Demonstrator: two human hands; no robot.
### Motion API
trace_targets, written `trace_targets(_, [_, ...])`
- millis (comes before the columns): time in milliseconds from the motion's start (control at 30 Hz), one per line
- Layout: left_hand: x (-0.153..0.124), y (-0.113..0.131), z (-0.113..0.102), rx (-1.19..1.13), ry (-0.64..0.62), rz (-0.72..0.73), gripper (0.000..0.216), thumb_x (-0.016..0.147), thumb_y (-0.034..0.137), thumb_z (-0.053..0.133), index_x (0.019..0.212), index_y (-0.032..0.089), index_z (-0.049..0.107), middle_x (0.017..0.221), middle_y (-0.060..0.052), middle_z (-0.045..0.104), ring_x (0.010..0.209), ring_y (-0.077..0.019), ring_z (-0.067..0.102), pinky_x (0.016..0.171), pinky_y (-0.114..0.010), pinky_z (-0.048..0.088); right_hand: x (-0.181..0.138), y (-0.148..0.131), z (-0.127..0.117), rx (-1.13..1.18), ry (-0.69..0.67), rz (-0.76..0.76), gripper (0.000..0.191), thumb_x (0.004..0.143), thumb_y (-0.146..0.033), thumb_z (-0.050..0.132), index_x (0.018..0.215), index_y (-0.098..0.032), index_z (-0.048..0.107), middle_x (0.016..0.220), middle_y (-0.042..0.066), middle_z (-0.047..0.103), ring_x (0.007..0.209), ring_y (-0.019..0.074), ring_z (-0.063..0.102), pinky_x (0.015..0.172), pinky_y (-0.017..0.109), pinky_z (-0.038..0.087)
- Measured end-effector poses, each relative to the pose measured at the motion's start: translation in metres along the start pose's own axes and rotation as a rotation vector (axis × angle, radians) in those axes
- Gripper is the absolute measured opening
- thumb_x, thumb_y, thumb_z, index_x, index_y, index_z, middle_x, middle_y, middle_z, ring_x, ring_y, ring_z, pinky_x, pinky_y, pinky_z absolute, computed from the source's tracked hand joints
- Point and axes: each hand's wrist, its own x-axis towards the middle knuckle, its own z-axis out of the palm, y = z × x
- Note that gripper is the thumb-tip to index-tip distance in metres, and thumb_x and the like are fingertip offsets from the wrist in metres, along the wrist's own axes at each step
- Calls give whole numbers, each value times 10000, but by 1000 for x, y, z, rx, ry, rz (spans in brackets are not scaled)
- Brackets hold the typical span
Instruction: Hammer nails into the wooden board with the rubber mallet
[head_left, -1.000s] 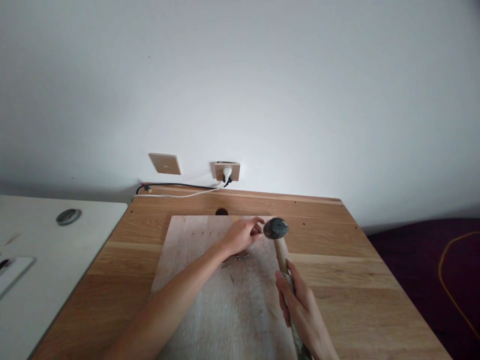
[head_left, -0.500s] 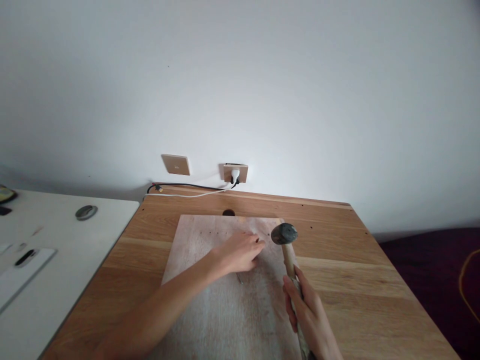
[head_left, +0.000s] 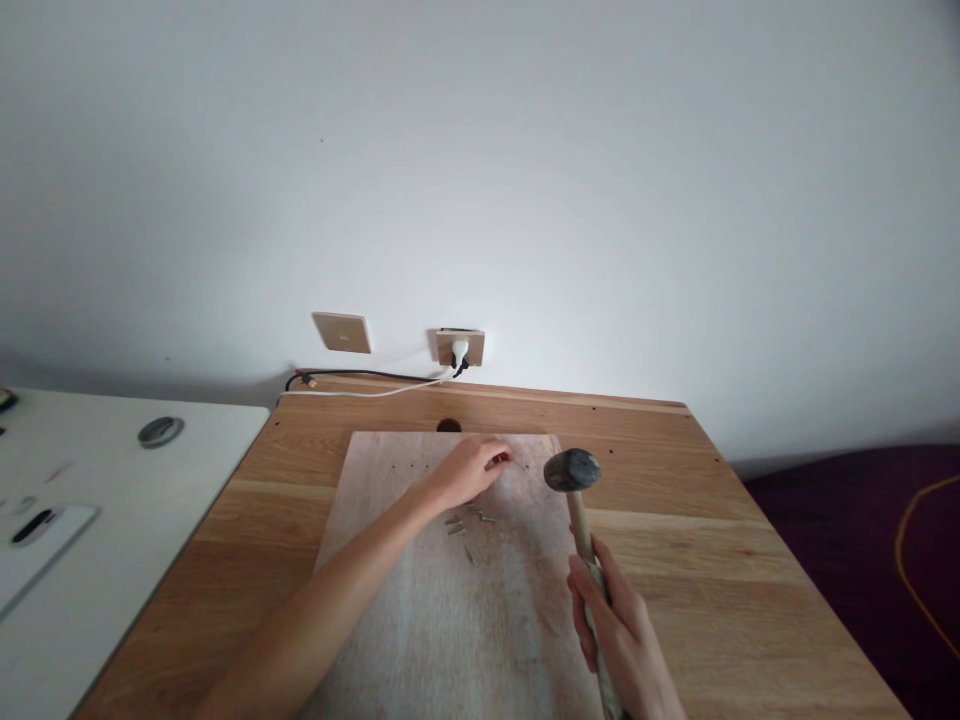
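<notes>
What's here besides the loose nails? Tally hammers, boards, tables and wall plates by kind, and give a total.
Hammer: 1
Board: 1
Tables: 2, wood table and white table
Wall plates: 2, plain plate and socket
Total: 6

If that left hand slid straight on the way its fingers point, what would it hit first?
Probably the dark round-headed, wooden-handled hammer in the right hand, though depth is unclear.

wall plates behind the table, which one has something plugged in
The right wall plate, holding a white plug with cables trailing left; the left wall plate is bare.
</notes>
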Motion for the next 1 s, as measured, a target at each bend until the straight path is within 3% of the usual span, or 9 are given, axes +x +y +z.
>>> trace_targets(133, [-1, -8, 10, -49, 82, -6, 177, 957, 116, 648, 1035, 188, 790, 1035, -58, 798, 961, -159, 720, 912, -242, 528, 0, -3, 4, 20, -7, 29, 740, 817, -886, 570, 1110, -210, 502, 466, -119, 428, 348, 97, 330, 319, 204, 291])
trace_targets(600, [-4, -12, 10, 67, 98, 32, 149, 915, 71, 690, 942, 186, 781, 963, -45, 798, 944, -167, 720, 921, -263, 532, 0, -3, 9, 10, -29, 12, 704, 825, -887, 553, 1045, -220, 507, 433, -112, 419, 338, 91, 312, 327, 200, 270])
trace_targets(833, [-3, -12, 11, 114, 81, 72, 160, 889, 65, 731, 955, 199, 791, 1007, -49, 795, 1019, -194, 712, 978, -303, 530, 0, -5, 14, 36, -46, 13, 814, 846, -870, 547, 1241, -159, 526, 443, -122, 413, 348, 96, 298, 329, 208, 271])
trace_targets(1000, [-4, -10, 10, 18, 92, 11, 228, 875, 30, 702, 1007, 195, 785, 959, -35, 789, 945, -163, 710, 934, -272, 535, 2, 0, 21, 28, -74, -1, 705, 891, -802, 572, 1225, -184, 518, 465, -120, 443, 357, 95, 316, 332, 200, 273])
